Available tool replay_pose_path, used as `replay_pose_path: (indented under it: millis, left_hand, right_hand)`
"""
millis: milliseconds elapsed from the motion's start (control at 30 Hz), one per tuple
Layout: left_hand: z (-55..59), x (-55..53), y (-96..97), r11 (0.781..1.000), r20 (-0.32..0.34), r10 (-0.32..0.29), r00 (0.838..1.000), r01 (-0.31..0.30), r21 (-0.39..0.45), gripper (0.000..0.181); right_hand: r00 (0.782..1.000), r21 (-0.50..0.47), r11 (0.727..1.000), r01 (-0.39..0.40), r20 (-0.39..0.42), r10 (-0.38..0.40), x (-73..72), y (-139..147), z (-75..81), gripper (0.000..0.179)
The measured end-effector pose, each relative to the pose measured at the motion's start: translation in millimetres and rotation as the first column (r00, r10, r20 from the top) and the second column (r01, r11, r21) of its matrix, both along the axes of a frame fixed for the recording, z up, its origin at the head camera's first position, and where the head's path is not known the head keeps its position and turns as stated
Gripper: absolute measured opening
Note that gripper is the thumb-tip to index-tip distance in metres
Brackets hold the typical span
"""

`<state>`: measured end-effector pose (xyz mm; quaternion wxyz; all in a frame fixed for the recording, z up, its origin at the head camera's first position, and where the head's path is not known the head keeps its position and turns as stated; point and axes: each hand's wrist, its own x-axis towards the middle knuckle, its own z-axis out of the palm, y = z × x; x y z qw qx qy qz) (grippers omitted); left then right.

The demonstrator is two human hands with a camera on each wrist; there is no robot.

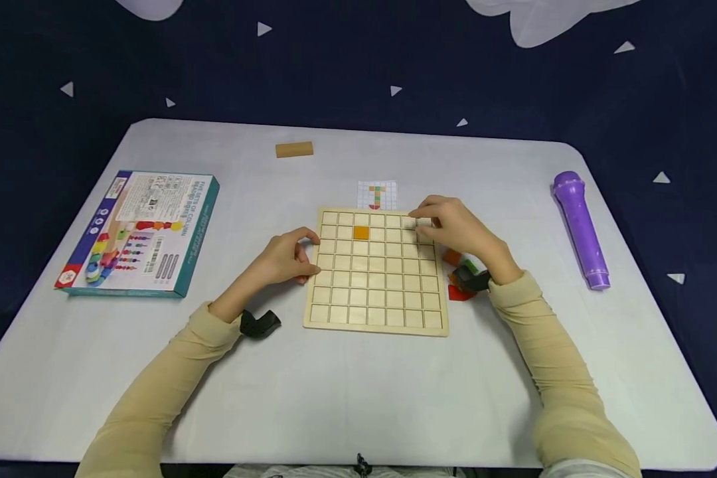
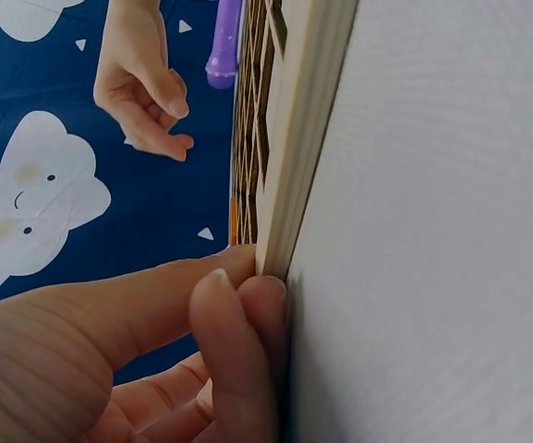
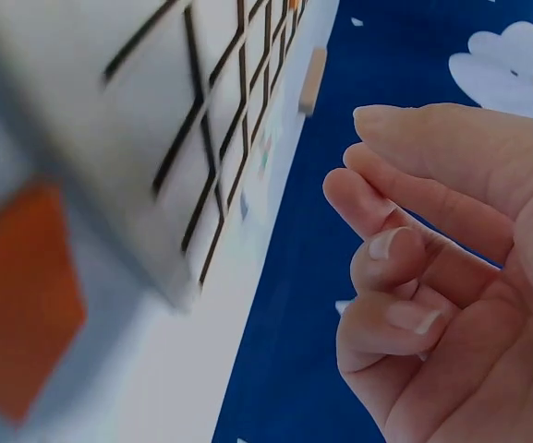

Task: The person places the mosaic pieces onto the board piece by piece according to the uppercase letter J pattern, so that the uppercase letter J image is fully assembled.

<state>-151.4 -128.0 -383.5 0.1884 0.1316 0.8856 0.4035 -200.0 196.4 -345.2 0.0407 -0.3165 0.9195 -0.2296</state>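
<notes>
A wooden grid board (image 1: 358, 318) lies flat, with one orange square tile (image 1: 361, 232) in a cell of its second row. My left hand (image 1: 283, 257) holds the board's left edge; in the left wrist view, thumb and fingertips meet the wooden rim (image 2: 294, 157). Over the board's upper right corner hovers my right hand (image 1: 454, 226), its fingers loosely bent and nothing between them in the right wrist view. Beyond the board's far edge is a small pattern card (image 1: 388, 192). Beside its right edge, orange, green and red pieces (image 1: 459, 293) lie partly hidden by the right wrist.
On the left lies a boxed toy set (image 1: 137, 232). A purple cylinder (image 1: 582, 232) is on the right side of the white table (image 1: 370, 392). Near the back edge lies a brown block (image 1: 294, 149). Black straps (image 1: 259, 324) hang at both wrists.
</notes>
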Motion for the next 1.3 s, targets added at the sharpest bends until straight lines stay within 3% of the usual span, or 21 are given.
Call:
replay_pose_path:
  millis: [200, 400, 767, 1067, 1300]
  left_hand:
    - [10.2, -7.7, -1.3, 1.0, -0.022, 0.006, 1.0, -0.006, -0.008, 0.048]
    - [17.9, -9.5, -3.6, 1.0, -0.034, -0.001, 0.999, 0.001, -0.006, 0.048]
    - [16.5, -10.4, 1.2, 1.0, -0.021, -0.007, 1.0, 0.007, 0.012, 0.047]
    - [11.5, -5.6, 1.0, 1.0, 0.009, -0.004, 1.0, 0.004, -0.001, 0.048]
    - [8.5, -0.5, 0.4, 1.0, 0.034, -0.001, 0.999, 0.001, 0.004, 0.049]
  right_hand:
    - [0.996, -0.003, 0.999, 0.052, -0.078, -0.052, -6.8, 25, 10.0, 0.026]
    - [0.989, -0.023, 0.994, 0.111, -0.095, -0.112, -9.2, 45, 16.0, 0.025]
    - [0.966, -0.039, 0.976, 0.215, -0.138, -0.218, -13.6, 74, 21.5, 0.023]
    - [0.953, 0.03, 0.952, 0.303, -0.024, -0.303, -10.1, 85, 9.3, 0.025]
    - [0.927, 0.107, 0.929, 0.355, 0.088, -0.364, -6.6, 87, 2.5, 0.028]
